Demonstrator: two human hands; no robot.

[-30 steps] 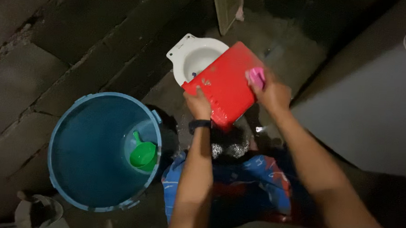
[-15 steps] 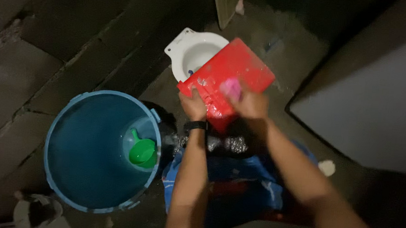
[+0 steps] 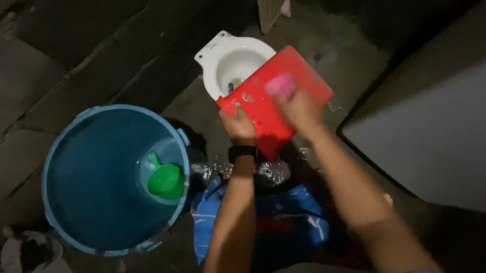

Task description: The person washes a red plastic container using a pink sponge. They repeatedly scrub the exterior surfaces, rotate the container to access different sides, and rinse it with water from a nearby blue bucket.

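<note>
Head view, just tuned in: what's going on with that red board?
A person holds a flat red board tilted over a white squat toilet bowl. The left hand grips its lower edge; the right hand presses a pink sponge against its face. A blue bucket with a green dipper stands to the left.
</note>
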